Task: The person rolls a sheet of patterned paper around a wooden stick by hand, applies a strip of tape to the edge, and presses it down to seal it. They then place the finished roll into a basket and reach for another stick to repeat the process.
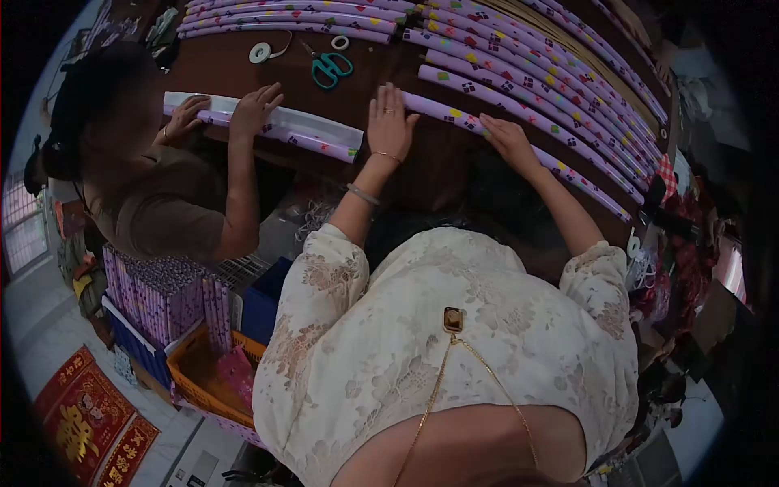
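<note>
A purple patterned paper roll [442, 111] lies slantwise along the near edge of the brown table [357, 81]. At its left end my left hand [391, 126] rests flat, fingers stretched out and pointing away from me. Farther right, my right hand [510, 138] lies on the same roll with its fingers extended over it. Neither hand is wrapped round the roll. Beyond it, several similar rolls [527, 93] lie side by side. Teal-handled scissors [331, 70] and two tape rolls, one white [260, 53], one smaller [339, 42], are on the table ahead.
On the left a co-worker's hands [258, 109] press a partly rolled purple sheet [312, 140]. More rolls [300, 16] lie at the back. An orange basket [203, 394] and a blue crate [134, 341] with stacked purple packs [162, 292] stand below left.
</note>
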Demonstrator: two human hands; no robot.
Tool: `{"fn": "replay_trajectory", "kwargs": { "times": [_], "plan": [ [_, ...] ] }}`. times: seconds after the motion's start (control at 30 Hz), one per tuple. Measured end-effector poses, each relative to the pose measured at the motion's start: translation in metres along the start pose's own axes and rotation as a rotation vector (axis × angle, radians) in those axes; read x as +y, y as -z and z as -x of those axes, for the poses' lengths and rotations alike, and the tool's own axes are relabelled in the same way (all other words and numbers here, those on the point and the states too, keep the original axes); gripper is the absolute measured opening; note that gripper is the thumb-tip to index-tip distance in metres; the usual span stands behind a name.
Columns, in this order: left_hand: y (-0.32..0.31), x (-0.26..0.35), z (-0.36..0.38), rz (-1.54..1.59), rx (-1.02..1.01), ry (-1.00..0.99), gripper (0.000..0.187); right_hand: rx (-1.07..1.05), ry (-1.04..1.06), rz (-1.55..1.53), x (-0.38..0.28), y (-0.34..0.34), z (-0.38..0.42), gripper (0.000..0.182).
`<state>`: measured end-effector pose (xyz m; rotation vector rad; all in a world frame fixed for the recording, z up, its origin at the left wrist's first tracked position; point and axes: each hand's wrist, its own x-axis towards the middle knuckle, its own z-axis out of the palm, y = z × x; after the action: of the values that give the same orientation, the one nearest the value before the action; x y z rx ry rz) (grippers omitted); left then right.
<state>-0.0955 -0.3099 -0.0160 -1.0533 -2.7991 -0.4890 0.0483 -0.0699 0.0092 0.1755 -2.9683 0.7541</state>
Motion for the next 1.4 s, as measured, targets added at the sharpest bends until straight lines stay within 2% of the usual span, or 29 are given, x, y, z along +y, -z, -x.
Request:
{"fn": "replay_trajectory", "kwargs": {
  "times": [0.1,0.13,0.17,0.23,0.27,0.33,0.37,0.5,0.57,0.67,0.73,0.83,0.87,0.97,1.1,1.3,1.4],
  "plan": [
    [0.003,-0.032,-0.008,-0.099,0.062,0.326,0.056,-0.010,-0.015,0.021,0.001,-0.003,0.002,0.044],
    [0.005,-0.040,-0.010,-0.098,0.171,0.324,0.048,-0.020,-0.027,0.022,0.001,-0.004,0.003,0.044],
    [0.004,-0.046,-0.012,-0.098,0.171,0.325,0.048,-0.020,-0.026,0.021,0.002,-0.005,0.005,0.044],
    [0.010,-0.054,-0.019,0.314,0.107,0.470,0.042,-0.027,-0.012,0.009,0.003,-0.005,0.003,0.044],
    [0.011,-0.055,-0.023,0.313,0.111,0.473,0.042,-0.027,-0.008,0.009,0.002,-0.004,0.003,0.044],
    [0.006,-0.052,-0.034,0.451,-0.137,0.584,0.042,-0.050,-0.037,0.009,-0.003,0.000,0.001,0.044],
    [0.003,-0.048,-0.037,0.462,-0.133,0.616,0.047,-0.049,-0.034,0.012,-0.005,0.000,0.000,0.044],
    [-0.001,-0.040,-0.039,0.419,-0.235,0.605,0.049,-0.040,-0.088,-0.027,-0.010,0.003,-0.001,0.042],
    [-0.008,-0.040,-0.040,0.524,-0.241,0.694,0.048,-0.048,-0.129,-0.033,-0.010,0.003,-0.006,0.040],
    [0.001,-0.033,-0.039,0.485,-0.262,0.746,0.046,-0.030,-0.214,-0.055,-0.027,-0.001,-0.034,0.037],
    [-0.004,-0.033,-0.036,0.471,-0.243,0.757,0.045,0.027,-0.098,-0.021,-0.045,-0.006,-0.062,0.039],
    [-0.008,-0.033,-0.035,0.506,-0.236,0.757,0.045,0.017,0.024,0.166,-0.062,-0.044,-0.087,0.047],
    [-0.011,-0.031,-0.033,0.557,-0.263,0.754,0.045,0.008,0.019,0.264,-0.067,-0.061,-0.089,0.049],
    [-0.023,-0.033,-0.029,0.526,-0.179,0.727,0.044,-0.053,-0.085,0.433,-0.078,-0.086,-0.088,0.051],
    [-0.022,-0.031,-0.030,0.490,-0.138,0.699,0.043,0.040,-0.051,0.479,-0.072,-0.077,-0.076,0.048],
    [-0.034,-0.036,-0.030,0.537,-0.102,0.741,0.045,-0.009,-0.049,0.445,-0.060,-0.048,-0.040,0.045],
    [-0.024,-0.028,-0.033,0.515,-0.100,0.768,0.046,-0.123,-0.057,0.503,-0.053,-0.026,-0.018,0.045]
  ]
}}
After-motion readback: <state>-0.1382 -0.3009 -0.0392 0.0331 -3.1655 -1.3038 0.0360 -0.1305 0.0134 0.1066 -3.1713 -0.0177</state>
